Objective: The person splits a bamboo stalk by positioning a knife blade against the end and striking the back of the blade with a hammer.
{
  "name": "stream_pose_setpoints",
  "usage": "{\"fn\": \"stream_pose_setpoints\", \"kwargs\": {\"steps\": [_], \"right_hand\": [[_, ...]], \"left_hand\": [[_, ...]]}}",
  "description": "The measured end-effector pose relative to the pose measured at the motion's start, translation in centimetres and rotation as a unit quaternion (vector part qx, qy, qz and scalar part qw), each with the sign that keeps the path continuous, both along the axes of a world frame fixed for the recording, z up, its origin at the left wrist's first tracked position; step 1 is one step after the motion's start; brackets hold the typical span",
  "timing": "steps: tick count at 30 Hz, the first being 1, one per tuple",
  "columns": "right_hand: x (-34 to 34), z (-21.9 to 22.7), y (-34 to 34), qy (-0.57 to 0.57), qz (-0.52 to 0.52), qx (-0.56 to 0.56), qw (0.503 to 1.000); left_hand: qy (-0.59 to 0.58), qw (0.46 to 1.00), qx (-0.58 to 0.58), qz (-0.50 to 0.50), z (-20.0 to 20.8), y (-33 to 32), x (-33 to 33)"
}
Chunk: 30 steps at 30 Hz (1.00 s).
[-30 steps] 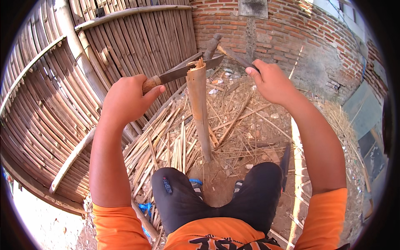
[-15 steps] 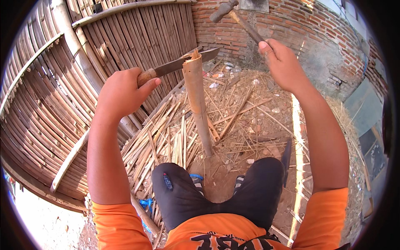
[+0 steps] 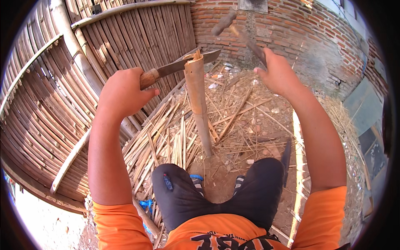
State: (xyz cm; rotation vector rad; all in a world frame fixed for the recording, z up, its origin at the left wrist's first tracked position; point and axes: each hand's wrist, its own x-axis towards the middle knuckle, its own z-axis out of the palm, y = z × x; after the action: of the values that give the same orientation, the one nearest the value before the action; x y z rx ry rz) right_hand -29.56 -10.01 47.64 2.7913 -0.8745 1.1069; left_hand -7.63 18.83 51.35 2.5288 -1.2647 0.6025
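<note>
Bamboo: the split length of bamboo (image 3: 198, 98) stands in the centre of the frame, long axis nearly upright, its ragged top pointing to upper centre and tipped slightly left, its foot on the ground.
Knife: the knife (image 3: 173, 68) crosses the bamboo's split top, handle to the left, tip pointing right and slightly up.
Hammer: the hammer (image 3: 251, 46), somewhat blurred, slants from the right hand toward upper centre, its head above the blade and apart from it.
Left hand: the left hand (image 3: 121, 92), left of centre, has its fingers clamped on the knife's wooden handle, thumb jutting out below; the forearm rises from lower left.
Right hand: the right hand (image 3: 278, 75), upper right, has its fingers wrapped round the hammer's handle; that forearm bends inward.
Since half a second ago: hammer and right hand sit lower; knife and bamboo have barely shifted.
Around: bamboo strips (image 3: 160, 133) litter the ground at centre left; a brick wall (image 3: 287, 35) stands upper right.
</note>
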Motion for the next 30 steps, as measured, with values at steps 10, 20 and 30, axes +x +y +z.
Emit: {"fn": "stream_pose_setpoints", "kwargs": {"steps": [10,20,30], "right_hand": [[-0.3,1.7,0.5,0.021,0.013,0.167,0.986],[0.7,3.9,2.6,-0.005,0.040,0.091,0.995],[0.2,2.9,0.6,0.060,0.011,0.047,0.997]], "left_hand": [[-0.004,1.000,-0.016,0.020,-0.3,0.5,1.2],[0.002,1.000,-0.021,0.001,-0.4,0.7,1.1],[-0.014,1.000,-0.025,-0.003,-0.1,1.3,0.6]]}}
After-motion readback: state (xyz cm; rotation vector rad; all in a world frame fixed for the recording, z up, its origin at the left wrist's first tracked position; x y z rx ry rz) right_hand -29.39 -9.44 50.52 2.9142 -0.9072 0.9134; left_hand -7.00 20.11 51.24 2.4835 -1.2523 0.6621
